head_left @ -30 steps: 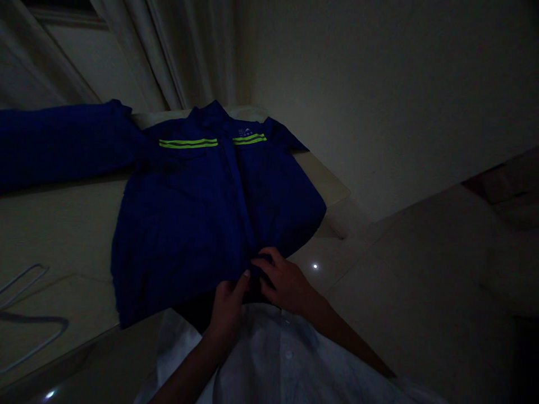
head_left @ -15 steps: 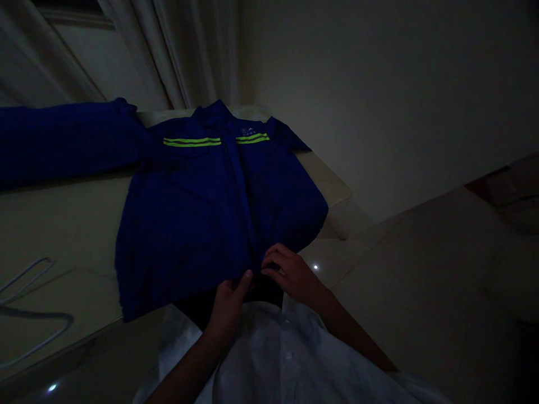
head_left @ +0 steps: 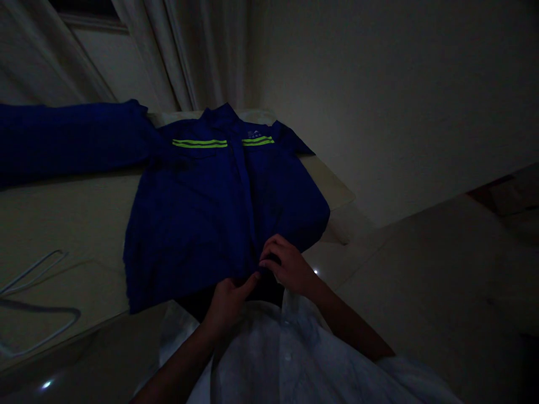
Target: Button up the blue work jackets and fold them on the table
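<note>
A dark blue work jacket (head_left: 202,213) with yellow-green chest stripes lies front up on a pale table (head_left: 63,224), one sleeve stretched out to the left. My left hand (head_left: 229,300) and my right hand (head_left: 286,266) are both at the jacket's bottom hem, by the front placket. Each hand pinches the fabric there, thumbs and fingers closed on the two edges. The room is very dim, so whatever small fastening lies between my fingers is not visible.
Wire clothes hangers (head_left: 33,303) lie on the table at the left. Curtains (head_left: 185,50) hang behind the table and a plain wall stands to the right. Pale floor tiles (head_left: 421,269) spread out at the right. I wear a white shirt.
Both hands have stayed at the hem and crept slightly up and closer together. The view has shifted a little to the left.
</note>
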A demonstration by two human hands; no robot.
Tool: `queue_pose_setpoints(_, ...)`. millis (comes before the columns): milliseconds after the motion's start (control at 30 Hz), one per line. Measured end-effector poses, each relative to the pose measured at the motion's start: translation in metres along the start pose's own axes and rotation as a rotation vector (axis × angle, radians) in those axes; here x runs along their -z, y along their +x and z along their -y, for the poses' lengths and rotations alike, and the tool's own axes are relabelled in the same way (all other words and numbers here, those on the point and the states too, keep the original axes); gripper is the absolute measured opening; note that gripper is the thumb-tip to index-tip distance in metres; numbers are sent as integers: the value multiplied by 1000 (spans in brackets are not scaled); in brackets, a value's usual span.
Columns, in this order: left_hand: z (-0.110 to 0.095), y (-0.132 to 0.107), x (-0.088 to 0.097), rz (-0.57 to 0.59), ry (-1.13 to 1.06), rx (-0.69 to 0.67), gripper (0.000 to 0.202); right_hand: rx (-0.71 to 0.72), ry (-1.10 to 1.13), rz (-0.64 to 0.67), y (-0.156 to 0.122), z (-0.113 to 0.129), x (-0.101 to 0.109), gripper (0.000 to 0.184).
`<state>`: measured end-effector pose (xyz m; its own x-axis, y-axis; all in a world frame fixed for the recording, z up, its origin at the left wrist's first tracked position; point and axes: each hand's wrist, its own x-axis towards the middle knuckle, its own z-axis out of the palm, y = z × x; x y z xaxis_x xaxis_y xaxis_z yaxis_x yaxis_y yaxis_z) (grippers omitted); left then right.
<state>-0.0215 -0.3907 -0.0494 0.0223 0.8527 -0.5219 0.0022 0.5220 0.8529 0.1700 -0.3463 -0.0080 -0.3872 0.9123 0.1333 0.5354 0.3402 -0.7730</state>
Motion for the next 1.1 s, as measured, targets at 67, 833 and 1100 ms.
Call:
queue_pose_setpoints(67, -3, -2, -1, -8, -21, 5, 48, 26, -9, -17, 1, 3, 1, 8)
queue_pose_setpoints(833, 4, 6, 1, 98, 213, -161, 43, 122, -242, 5, 8, 3, 2, 14)
queue_pose_setpoints(1100, 19, 4, 6, 85, 341, -167, 38, 154, -362, -154, 41, -1, 8, 12)
